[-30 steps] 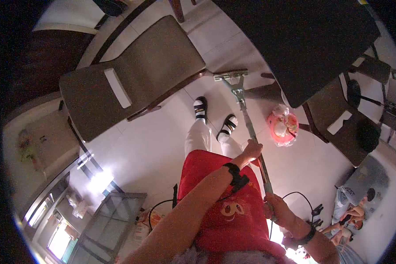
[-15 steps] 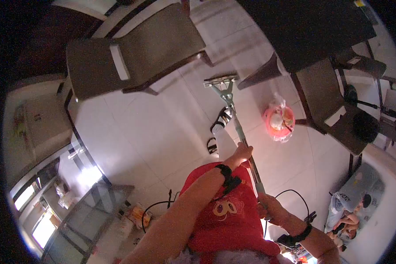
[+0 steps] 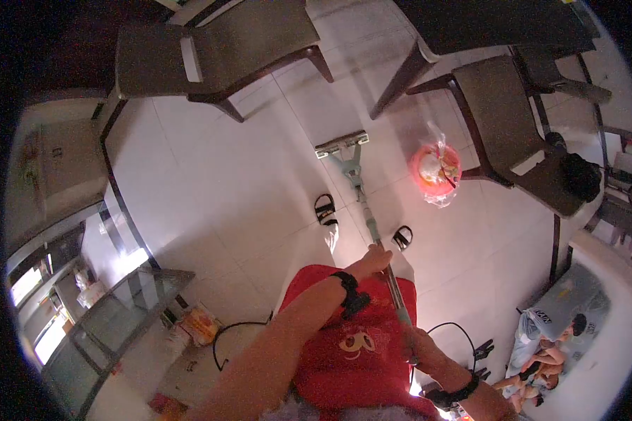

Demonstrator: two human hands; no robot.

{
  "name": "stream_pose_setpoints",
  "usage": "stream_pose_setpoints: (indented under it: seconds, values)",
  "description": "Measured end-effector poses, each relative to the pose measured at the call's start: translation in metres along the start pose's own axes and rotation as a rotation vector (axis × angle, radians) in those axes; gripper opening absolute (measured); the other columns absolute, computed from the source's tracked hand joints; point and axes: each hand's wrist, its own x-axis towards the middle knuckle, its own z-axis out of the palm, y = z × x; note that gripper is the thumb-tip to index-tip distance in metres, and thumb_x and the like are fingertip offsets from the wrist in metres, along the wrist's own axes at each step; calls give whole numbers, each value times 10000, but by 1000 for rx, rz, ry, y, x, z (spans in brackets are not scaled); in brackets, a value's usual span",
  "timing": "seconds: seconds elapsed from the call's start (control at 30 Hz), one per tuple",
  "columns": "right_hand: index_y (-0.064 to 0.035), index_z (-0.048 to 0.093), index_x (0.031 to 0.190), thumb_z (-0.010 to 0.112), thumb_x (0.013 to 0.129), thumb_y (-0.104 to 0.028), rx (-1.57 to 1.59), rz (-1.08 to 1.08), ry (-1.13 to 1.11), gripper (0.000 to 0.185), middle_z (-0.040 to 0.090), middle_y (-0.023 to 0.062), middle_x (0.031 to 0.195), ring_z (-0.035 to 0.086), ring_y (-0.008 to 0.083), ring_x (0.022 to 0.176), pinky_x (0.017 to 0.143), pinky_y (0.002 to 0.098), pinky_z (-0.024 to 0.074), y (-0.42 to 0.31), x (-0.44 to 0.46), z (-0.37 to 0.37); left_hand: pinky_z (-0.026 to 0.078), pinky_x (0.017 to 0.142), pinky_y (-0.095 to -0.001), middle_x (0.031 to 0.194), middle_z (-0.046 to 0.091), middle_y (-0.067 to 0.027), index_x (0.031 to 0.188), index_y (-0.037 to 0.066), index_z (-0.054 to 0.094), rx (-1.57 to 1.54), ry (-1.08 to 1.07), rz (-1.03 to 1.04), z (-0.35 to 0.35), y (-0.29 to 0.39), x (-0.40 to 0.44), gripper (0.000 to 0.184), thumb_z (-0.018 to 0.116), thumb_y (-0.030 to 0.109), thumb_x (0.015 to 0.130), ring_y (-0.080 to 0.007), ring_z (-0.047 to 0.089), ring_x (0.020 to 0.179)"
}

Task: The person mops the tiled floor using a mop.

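Note:
I hold a sponge mop [image 3: 395, 284] with both bare hands, its pole slanting across my red apron [image 3: 344, 330]. My left hand [image 3: 376, 262] is wrapped round the middle of the pole. Lower in view, my right hand [image 3: 427, 351] grips the pole's end near my body. The mop head [image 3: 341, 144] meets the pale tiled floor [image 3: 211, 189] ahead of my sandals, tilted slightly. A black sandal [image 3: 324, 210] shows left of the pole and another sandal [image 3: 402, 238] right of it.
A red bin [image 3: 437, 172] with a clear liner and rubbish stands right of the mop head. Chairs [image 3: 253, 45] and a dark table [image 3: 491, 28] border the floor ahead. Another chair [image 3: 498, 116] is at right. People [image 3: 544, 361] sit or lie at lower right. Glass-panelled furniture [image 3: 112, 323] stands at left.
The mop head has come back toward me and left, away from the table leg, and turned. My feet now stand apart on either side of the pole. Both hands keep their grip.

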Motion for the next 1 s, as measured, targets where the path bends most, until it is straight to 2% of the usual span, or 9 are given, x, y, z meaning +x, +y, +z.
stream_pose_setpoints:
  seconds: [0.1, 0.2, 0.3, 0.4, 0.5, 0.63, 0.77, 0.9, 1.0]
  values:
    - [-127, 424, 762, 399, 905, -358, 71, -1, -48, 273, 393, -44, 565, 368, 76, 434, 380, 211, 288, 23, -20, -37, 449, 586, -448, 740, 611, -151, 780, 48, 583, 222, -229, 59, 33, 20, 28, 180, 467, 184, 761, -323, 609, 712]
    - [-117, 430, 777, 400, 905, -358, -90, -18, -40, 275, 402, -38, 572, 377, 72, 451, 383, 210, 294, 58, -53, -81, 468, 588, -394, 753, 608, -154, 792, 32, 587, 65, -127, 208, 86, 54, 23, 184, 470, 173, 771, -297, 605, 706]
    - [-88, 462, 835, 418, 902, -330, -22, 75, 12, 255, 415, -33, 574, 383, 71, 452, 381, 210, 291, 70, -82, -127, 458, 568, -362, 683, 585, -127, 800, 3, 583, -918, -34, -230, 106, 114, 13, 214, 486, 191, 768, -249, 585, 663]
    - [-77, 474, 875, 443, 890, -325, -202, 122, 60, 250, 420, -36, 578, 386, 72, 447, 375, 215, 292, 63, -117, -157, 367, 532, -289, 626, 426, -45, 710, 45, 466, -867, -124, -372, 90, 173, 10, 323, 473, 341, 839, -117, 415, 586]
    - [-73, 475, 898, 467, 877, -333, -198, 71, 31, 261, 429, -38, 588, 391, 69, 452, 372, 217, 297, 66, -139, -200, 348, 521, -274, 632, 435, -15, 700, 54, 468, -1059, 69, -98, 65, 235, 3, 284, 506, 311, 818, -99, 403, 574]
    - [-75, 474, 908, 467, 877, -326, -280, -78, 47, 254, 436, -46, 595, 397, 60, 453, 374, 205, 315, 57, -119, -226, 492, 507, -403, 613, 540, -106, 833, -23, 532, -1333, 154, -666, 60, 248, 57, 265, 549, 227, 747, -229, 556, 555]
    - [-82, 458, 853, 465, 874, -364, -72, -304, -109, 283, 431, -33, 576, 392, 58, 438, 359, 196, 327, 55, -29, -235, 513, 454, -422, 603, 540, -132, 775, -14, 502, -1235, 276, -331, 47, 171, 99, 245, 546, 227, 777, -270, 575, 507]
    - [-80, 438, 814, 470, 864, -403, 355, -169, -283, 328, 416, -15, 563, 381, 60, 419, 359, 189, 339, 51, 26, -212, 461, 377, -371, 530, 519, -103, 665, -16, 508, -974, 261, -500, 23, 141, 120, 220, 553, 181, 754, -227, 541, 417]
    - [-71, 431, 812, 445, 867, -430, 378, -23, -156, 363, 410, -11, 556, 358, 64, 397, 352, 190, 325, 82, 33, -194, 478, 388, -388, 566, 525, -130, 712, -15, 483, -893, 150, -530, 44, 132, 100, 239, 501, 215, 774, -245, 556, 447]
